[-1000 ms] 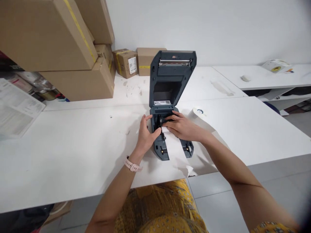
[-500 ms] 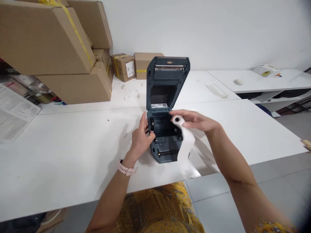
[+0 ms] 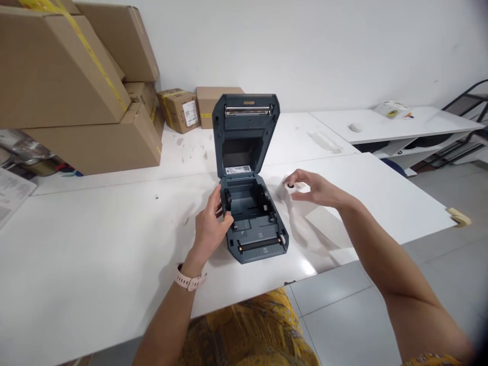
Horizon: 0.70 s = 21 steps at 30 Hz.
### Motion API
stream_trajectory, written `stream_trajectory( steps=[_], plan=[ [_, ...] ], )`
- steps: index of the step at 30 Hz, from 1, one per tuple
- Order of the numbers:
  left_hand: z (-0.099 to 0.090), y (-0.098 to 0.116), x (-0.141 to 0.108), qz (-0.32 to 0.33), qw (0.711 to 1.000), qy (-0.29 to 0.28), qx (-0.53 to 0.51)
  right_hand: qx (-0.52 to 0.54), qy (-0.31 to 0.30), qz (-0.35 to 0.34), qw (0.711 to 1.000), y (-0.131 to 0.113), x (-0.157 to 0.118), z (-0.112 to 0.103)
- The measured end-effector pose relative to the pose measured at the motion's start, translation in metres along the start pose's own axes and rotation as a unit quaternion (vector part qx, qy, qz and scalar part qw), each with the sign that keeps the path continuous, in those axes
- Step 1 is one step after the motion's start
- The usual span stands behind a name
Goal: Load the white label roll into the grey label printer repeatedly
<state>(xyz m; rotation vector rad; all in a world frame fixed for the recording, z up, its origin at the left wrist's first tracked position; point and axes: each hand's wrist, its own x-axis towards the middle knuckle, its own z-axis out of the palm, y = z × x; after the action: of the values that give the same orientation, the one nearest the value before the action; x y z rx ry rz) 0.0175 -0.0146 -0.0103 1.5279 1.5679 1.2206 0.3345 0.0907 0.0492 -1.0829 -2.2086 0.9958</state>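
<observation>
A dark grey label printer (image 3: 253, 227) stands on the white table with its lid (image 3: 244, 133) tipped up and back. Its roll bay shows bare between two black roll holders, and a black roller crosses the front. My left hand (image 3: 209, 223) grips the printer's left edge, thumb over the rim and fingers along the outer side. To the right of the printer, my right hand (image 3: 314, 189) holds a small white paper roll (image 3: 286, 195) by its ends. A loose strip of paper hangs from the roll toward the tabletop.
Cardboard boxes (image 3: 102, 140) are stacked at the back left, with smaller boxes (image 3: 178, 109) beside them against the wall. A white, rounded object (image 3: 355, 127) and a white roll (image 3: 392, 109) lie on the table at the back right. The table's front edge is close to my body.
My right hand has carried the paper roll from over the printer's bay out to its right side, uncovering the bay. My left hand keeps its place on the printer. The view has shifted right.
</observation>
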Motion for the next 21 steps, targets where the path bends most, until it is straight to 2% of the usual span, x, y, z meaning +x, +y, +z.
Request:
stream_trajectory(
  steps=[3, 5, 10, 17, 21],
  plan=[
    [0.0, 0.001, 0.0, -0.005, 1.0, 0.003, 0.0, -0.119, -0.024, -0.004, 0.993, 0.011, 0.01, 0.013],
    [0.0, 0.001, 0.0, -0.005, 1.0, 0.002, -0.002, -0.16, -0.026, -0.015, 0.987, 0.016, 0.015, 0.021],
    [0.0, 0.001, 0.0, -0.003, 1.0, 0.003, -0.01, -0.182, -0.023, -0.026, 0.983, 0.027, 0.018, 0.032],
    [-0.002, 0.004, 0.0, -0.017, 1.0, -0.003, -0.012, -0.205, -0.029, -0.032, 0.978, 0.031, 0.015, 0.034],
    [-0.001, 0.003, 0.0, -0.017, 1.0, -0.001, -0.008, -0.257, -0.026, -0.051, 0.965, 0.033, 0.015, 0.035]
  ],
)
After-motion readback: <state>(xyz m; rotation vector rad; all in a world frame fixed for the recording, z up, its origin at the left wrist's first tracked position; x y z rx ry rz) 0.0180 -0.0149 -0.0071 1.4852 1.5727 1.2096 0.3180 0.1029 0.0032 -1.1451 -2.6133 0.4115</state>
